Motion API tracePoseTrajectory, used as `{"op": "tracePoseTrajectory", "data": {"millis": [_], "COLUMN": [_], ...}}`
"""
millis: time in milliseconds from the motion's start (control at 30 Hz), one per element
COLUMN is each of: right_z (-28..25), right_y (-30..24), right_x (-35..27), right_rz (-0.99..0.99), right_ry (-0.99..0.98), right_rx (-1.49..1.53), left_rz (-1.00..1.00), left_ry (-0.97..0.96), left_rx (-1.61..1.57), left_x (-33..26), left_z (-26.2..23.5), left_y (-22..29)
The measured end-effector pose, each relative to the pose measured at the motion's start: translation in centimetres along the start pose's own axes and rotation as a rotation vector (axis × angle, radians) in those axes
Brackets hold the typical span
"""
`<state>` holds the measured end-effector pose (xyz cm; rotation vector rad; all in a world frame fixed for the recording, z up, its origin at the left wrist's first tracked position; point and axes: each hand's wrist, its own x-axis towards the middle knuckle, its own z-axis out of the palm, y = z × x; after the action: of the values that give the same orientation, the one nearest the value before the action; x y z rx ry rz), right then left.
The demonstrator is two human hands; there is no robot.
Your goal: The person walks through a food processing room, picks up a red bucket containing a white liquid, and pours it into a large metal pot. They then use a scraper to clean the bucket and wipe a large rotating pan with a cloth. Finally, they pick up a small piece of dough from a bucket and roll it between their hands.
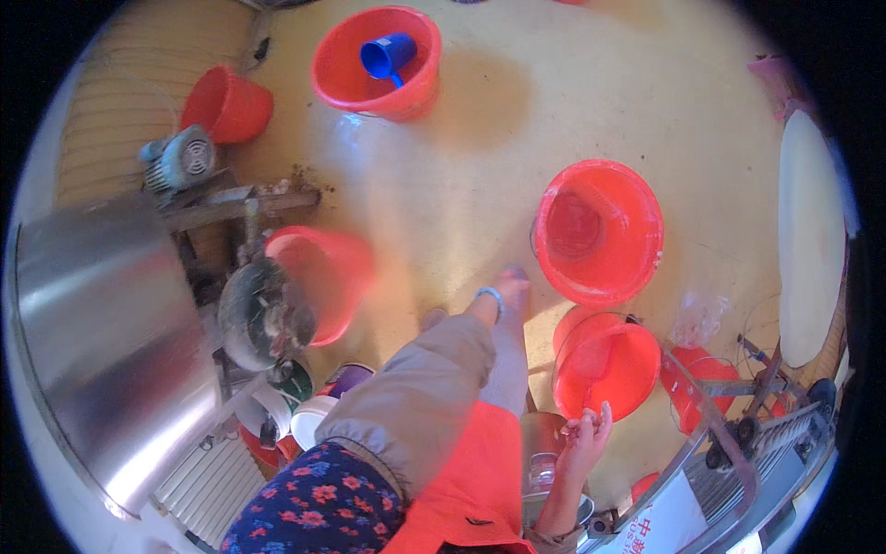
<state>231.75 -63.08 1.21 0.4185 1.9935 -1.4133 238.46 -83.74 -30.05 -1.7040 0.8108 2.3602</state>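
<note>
My left arm, in a floral sleeve and beige sleeve cover, reaches forward across my body. A blue band circles the wrist, and my left hand (pixel 512 284) is over the floor, apart from the big red bucket (pixel 600 235) to its right. Its fingers are too unclear to read. My right hand (pixel 587 434) is raised with bent, spread fingers and nothing visible in it. It appears against the near rim of a smaller red bucket (pixel 623 369); whether it touches is unclear. That bucket sits just nearer than the big one.
A red tub (pixel 406 97) at the far side holds a blue jug (pixel 388 57). Red buckets (pixel 231 106) stand around the yellowish floor. At left are a motor (pixel 189 157), a large metal drum (pixel 111 332) and a dark round machine part (pixel 263 314). A metal frame (pixel 738 452) stands right.
</note>
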Motion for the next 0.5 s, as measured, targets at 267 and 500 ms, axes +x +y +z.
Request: {"op": "tracePoseTrajectory", "data": {"millis": [267, 500], "right_z": [-0.2, 4.2], "right_y": [-3.0, -9.1], "right_x": [6.0, 8.1], "right_rz": [0.074, -0.001], "right_ry": [-0.014, -0.215], "right_rx": [-0.164, -0.270], "left_rz": [0.010, -0.063], "left_ry": [-0.026, 0.293], "left_rx": [-0.561, -0.137], "left_x": [3.0, -3.2], "left_z": [9.5, 6.2], "left_y": [5.4, 12.3]}}
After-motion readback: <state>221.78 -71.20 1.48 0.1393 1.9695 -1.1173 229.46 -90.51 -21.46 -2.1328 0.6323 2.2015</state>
